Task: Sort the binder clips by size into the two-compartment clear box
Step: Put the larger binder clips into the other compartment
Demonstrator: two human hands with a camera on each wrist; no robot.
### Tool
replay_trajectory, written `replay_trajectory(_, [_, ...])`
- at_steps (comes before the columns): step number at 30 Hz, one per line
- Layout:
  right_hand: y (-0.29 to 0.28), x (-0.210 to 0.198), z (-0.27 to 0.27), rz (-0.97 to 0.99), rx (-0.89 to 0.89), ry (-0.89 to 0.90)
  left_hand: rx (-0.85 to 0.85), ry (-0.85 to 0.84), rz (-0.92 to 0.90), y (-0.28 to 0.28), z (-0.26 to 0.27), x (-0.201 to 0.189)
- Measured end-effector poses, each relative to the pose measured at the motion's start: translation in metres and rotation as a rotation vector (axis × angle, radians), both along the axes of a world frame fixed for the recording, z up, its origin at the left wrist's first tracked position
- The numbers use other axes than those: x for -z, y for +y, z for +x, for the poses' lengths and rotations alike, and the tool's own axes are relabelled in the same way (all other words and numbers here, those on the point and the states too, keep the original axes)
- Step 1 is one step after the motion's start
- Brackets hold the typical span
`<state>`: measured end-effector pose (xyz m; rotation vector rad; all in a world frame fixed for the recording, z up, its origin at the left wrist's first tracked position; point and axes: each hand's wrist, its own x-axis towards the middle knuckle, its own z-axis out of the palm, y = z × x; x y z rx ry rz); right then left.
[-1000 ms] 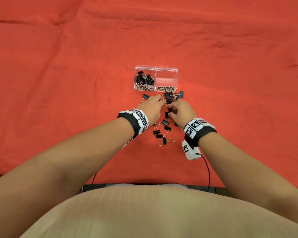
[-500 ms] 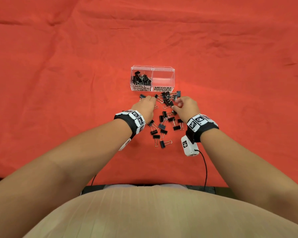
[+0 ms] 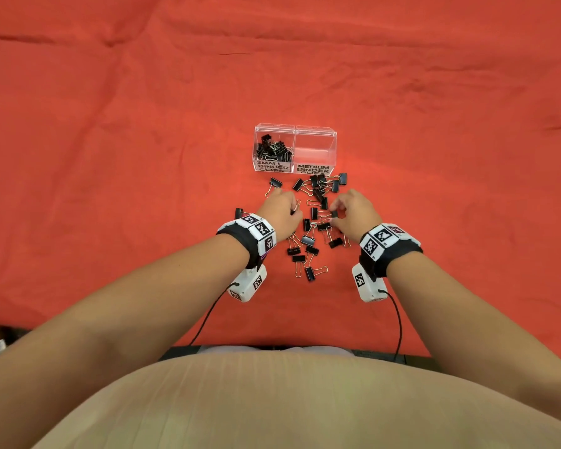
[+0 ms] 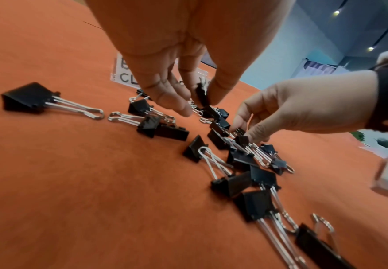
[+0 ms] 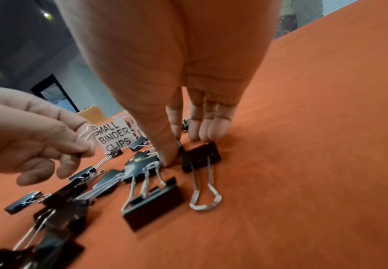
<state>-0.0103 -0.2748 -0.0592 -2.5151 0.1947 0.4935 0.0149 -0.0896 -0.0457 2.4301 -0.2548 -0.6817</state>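
The clear two-compartment box stands on the red cloth. Its left half, labelled SMALL BINDER CLIPS, holds several small black clips. The right half, labelled MEDIUM BINDER CLIPS, looks empty. Several loose black clips lie scattered between the box and my wrists. My left hand pinches a small clip just above the pile, with the clip's wire handle sticking out past the fingers. My right hand pinches another small clip between thumb and forefinger, low at the cloth.
The red cloth covers the whole table, with wrinkles at the back. One clip lies apart, left of my left wrist, and another lies near the box's front left corner. A larger clip lies right beside my right fingertips.
Both hands have drawn back from the pile in front of the box, toward me and slightly apart. More of the scattered clips now show between them.
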Motion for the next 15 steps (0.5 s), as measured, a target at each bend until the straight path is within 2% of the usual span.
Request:
replay_trajectory(4, [-0.007, -0.009, 0.004, 0.061, 0.069, 0.062, 0.09, -0.011, 0.029, -0.01, -0.003, -0.002])
replay_trajectory(9, [-0.03, -0.015, 0.006, 0.402, 0.297, 0.114, 0.047, 0.007, 0.024, -0.018, -0.004, -0.009])
replay_trajectory(13, [-0.04, -0.016, -0.001, 0.435, 0.431, 0.126, 0.143, 0.012, 0.093, -0.018, -0.008, -0.011])
replay_trajectory(15, [-0.04, -0.014, -0.007, 0.388, 0.394, 0.156, 0.188, -0.01, 0.176, -0.02, -0.012, -0.01])
